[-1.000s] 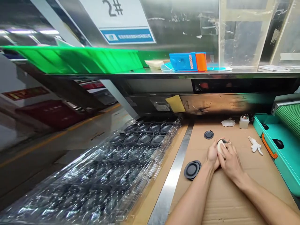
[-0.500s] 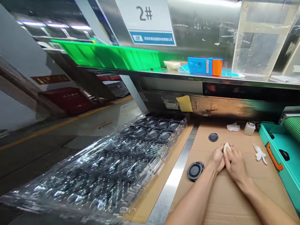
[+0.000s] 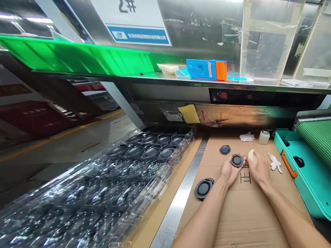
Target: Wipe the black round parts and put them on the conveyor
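Observation:
My left hand [image 3: 229,172] holds a round black plastic lid [image 3: 237,160] on its fingers, the ringed face turned up. Just right of it, my right hand [image 3: 260,168] grips a cream-white pad [image 3: 251,156], possibly a sponge or folded cloth; a small gap parts it from the lid. Another black lid [image 3: 224,150] lies on the cardboard [image 3: 243,213] beyond my left hand. Left of my left forearm rest larger black lids [image 3: 203,188], seemingly overlapping. Dark handwritten strokes mark the cardboard between my hands.
Clear plastic trays [image 3: 155,186] with black round parts fill the left. On the right stand a teal bin [image 3: 310,179] with an orange handle, a white pump bottle [image 3: 264,137] and a white crumpled glove-like piece [image 3: 274,163]. A metal shelf [image 3: 181,82] spans above.
My hands have moved apart. The black lid now shows in my left hand, with the pad drawn off to the right in my right hand. The camera view has swung right.

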Demonstrator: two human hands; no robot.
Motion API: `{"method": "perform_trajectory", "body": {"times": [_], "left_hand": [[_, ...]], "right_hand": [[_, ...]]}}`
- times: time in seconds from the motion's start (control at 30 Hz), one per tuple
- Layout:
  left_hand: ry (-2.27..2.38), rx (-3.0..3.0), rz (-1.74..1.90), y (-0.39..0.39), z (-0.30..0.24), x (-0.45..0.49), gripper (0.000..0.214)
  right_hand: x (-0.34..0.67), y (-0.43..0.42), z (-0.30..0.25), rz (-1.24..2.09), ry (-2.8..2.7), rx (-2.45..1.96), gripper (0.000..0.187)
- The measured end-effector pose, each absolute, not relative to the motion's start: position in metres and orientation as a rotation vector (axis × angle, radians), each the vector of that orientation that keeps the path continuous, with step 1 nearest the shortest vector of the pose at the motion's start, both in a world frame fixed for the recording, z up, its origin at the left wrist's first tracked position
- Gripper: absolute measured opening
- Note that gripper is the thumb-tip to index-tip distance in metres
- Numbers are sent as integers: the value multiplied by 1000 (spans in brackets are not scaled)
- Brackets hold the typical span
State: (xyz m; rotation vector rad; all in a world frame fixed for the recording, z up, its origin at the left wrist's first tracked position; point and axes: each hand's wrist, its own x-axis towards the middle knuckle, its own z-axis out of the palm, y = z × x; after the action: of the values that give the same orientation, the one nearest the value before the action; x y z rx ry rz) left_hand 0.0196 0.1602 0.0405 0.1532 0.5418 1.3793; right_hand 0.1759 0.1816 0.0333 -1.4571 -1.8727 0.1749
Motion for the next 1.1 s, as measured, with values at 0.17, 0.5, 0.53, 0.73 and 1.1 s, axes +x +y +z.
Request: {"method": "perform_trajectory", "body": {"times": [0.17, 0.5, 0.53, 0.73, 1.1], "left_hand": [[556, 162, 1396, 159, 40, 25, 29], [513, 370, 1494, 148, 35, 48, 29], [527, 365, 1507, 148, 34, 48, 29], [602, 312, 1414, 150, 32, 42, 30], [620, 314, 1364, 151, 37, 41, 32]], "right_hand": [[176, 176, 48, 596, -1730, -1336, 57], [142, 154, 53, 587, -1850, -1589, 39], [140, 154, 52, 582, -1846, -1607, 39], [148, 156, 56, 625, -1992, -1492, 26], [164, 162, 60, 681, -2054, -1334, 26]]}}
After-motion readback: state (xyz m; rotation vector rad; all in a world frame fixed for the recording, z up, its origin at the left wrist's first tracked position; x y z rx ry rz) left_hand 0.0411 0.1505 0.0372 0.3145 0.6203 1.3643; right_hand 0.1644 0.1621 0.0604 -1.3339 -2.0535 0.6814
